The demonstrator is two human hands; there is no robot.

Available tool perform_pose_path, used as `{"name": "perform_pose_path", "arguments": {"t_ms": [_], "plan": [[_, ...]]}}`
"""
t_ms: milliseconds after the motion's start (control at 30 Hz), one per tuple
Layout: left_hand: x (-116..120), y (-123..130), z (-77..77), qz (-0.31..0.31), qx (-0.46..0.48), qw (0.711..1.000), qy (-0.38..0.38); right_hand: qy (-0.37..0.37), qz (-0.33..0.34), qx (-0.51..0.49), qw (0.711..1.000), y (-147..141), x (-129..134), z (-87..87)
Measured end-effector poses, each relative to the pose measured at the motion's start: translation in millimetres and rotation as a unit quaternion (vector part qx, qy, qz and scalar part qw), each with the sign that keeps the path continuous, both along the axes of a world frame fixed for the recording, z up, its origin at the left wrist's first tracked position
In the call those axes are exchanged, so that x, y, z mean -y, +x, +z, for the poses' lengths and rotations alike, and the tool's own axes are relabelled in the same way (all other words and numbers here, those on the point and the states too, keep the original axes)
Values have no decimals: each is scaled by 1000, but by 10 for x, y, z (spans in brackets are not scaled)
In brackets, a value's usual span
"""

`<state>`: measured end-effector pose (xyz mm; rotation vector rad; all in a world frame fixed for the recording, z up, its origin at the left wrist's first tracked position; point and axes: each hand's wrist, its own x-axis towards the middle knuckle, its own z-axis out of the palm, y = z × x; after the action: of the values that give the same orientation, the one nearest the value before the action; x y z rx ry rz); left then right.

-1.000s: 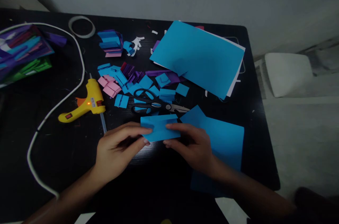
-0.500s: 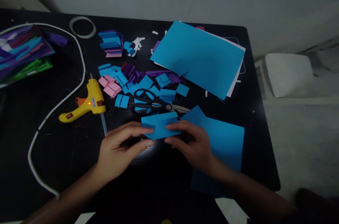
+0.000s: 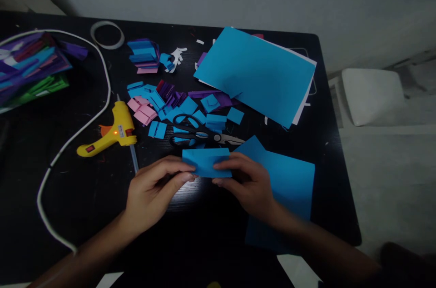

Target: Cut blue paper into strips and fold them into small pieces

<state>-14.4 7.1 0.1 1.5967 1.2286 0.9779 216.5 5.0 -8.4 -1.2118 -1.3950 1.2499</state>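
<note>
A small blue piece of paper point(image 3: 206, 161), with a crease along its far edge, is held between my two hands above the near part of the table. My left hand point(image 3: 153, 188) pinches its left end between thumb and fingers. At the right end, my right hand point(image 3: 247, 181) grips it the same way. Just beyond the paper lie black-handled scissors point(image 3: 194, 135), blades pointing right. A larger blue sheet point(image 3: 289, 183) lies partly under my right hand and forearm. Several small folded blue pieces point(image 3: 215, 121) are scattered around the scissors.
A yellow glue gun point(image 3: 117, 131) with an orange light lies left, near a white cable point(image 3: 73, 129). Pink folded pieces point(image 3: 145, 113), a tape roll point(image 3: 107, 35) and a pack of coloured paper point(image 3: 34, 67) are further off. Stacked blue sheets point(image 3: 259, 74) lie at the back right.
The blue paper has tilted slightly, its far edge now more level. My left thumb has shifted a little up and left along its near edge.
</note>
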Motion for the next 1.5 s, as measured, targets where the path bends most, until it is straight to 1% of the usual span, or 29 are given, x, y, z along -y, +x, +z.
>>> {"name": "perform_pose_path", "arguments": {"t_ms": [100,200,333,467,567,667,800,933,1033,1133,1267,1400,1500], "plan": [[16,9,0,-3,13,1000,-12,3,0,-7,1000,-1,-9,27],[44,22,1,6,23,999,-30,-13,-4,-8,1000,-5,0,40],[65,66,-7,29,50,998,-32,-69,-21,-42,996,-24,43,34],[55,113,-21,44,81,995,-27,-135,-38,-83,987,-55,70,26],[38,127,-21,48,94,994,-36,-164,-55,-102,980,-73,66,9],[15,129,-11,34,87,994,-58,-168,-56,-120,977,-85,61,-20],[2,129,-15,10,61,995,-83,-178,-26,-125,976,-99,75,-39],[33,123,-49,-12,31,995,-94,-199,-4,-107,974,-111,82,-24],[52,120,-57,-25,11,995,-96,-219,-4,-117,969,-108,63,-14],[41,128,-41,-32,34,992,-115,-225,-16,-146,963,-98,38,-15],[13,139,-25,-37,74,985,-154,-209,-29,-146,967,-87,22,-30],[4,130,-33,-43,77,979,-184,-192,-33,-132,972,-80,11,-42],[-3,126,-26,-54,77,978,-187,-188,-31,-128,973,-76,-2,-44]]}}
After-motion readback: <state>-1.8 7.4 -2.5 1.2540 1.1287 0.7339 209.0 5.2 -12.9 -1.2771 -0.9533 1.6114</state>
